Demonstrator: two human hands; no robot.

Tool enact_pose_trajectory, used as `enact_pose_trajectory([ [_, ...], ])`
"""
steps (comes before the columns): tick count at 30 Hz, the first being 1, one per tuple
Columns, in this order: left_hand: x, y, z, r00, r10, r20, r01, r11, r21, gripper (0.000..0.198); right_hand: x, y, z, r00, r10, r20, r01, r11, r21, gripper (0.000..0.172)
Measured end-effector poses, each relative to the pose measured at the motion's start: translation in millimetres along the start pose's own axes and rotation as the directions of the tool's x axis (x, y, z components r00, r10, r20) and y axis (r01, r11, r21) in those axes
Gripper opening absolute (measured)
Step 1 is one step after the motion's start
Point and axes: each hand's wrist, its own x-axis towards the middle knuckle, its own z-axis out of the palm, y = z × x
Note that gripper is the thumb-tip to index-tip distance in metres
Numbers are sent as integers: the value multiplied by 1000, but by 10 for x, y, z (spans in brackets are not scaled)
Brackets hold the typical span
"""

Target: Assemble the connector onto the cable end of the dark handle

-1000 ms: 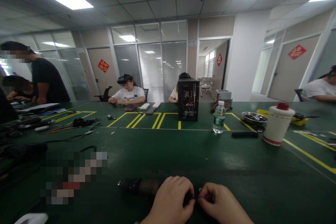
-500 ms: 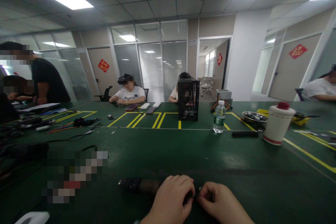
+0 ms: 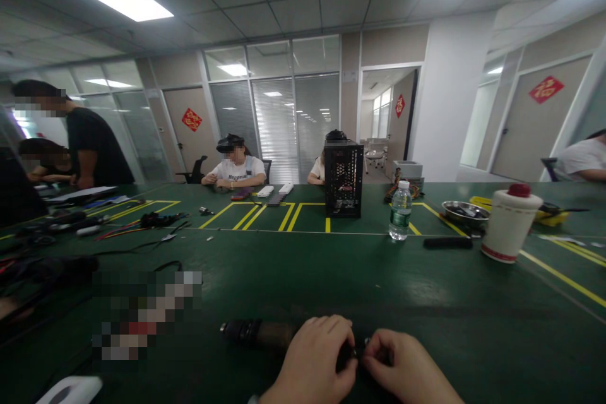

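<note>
Both of my hands meet at the near edge of the green table (image 3: pixel 303 278). My left hand (image 3: pixel 312 363) is closed round the right end of a dark cylindrical tool (image 3: pixel 258 332) that lies flat and points left. My right hand (image 3: pixel 407 369) pinches a small dark part (image 3: pixel 358 351) right where the two hands touch; what it is I cannot make out. The tool's right end is hidden under my fingers.
A water bottle (image 3: pixel 400 210), a black mesh case (image 3: pixel 343 179), a white jar with a red lid (image 3: pixel 510 222), a metal bowl (image 3: pixel 461 209) and a black bar (image 3: pixel 447 243) stand further back. Cables (image 3: pixel 156 221) lie at the left. Several people sit or stand around the table.
My hands stay together on the tool. The view has shifted slightly, so everything sits a little further right in the picture.
</note>
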Motion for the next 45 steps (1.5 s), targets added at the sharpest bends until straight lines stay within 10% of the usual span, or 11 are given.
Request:
enact_pose_trajectory([
  [26,-8,-5,-6,1000,11,-10,-11,1000,-21,18,-54,-255,44,995,78,-63,-90,971,-223,10],
  [45,-34,103,-81,985,144,-99,-143,990,16,53,-7,-482,-33,992,-125,17,120,889,-441,21],
])
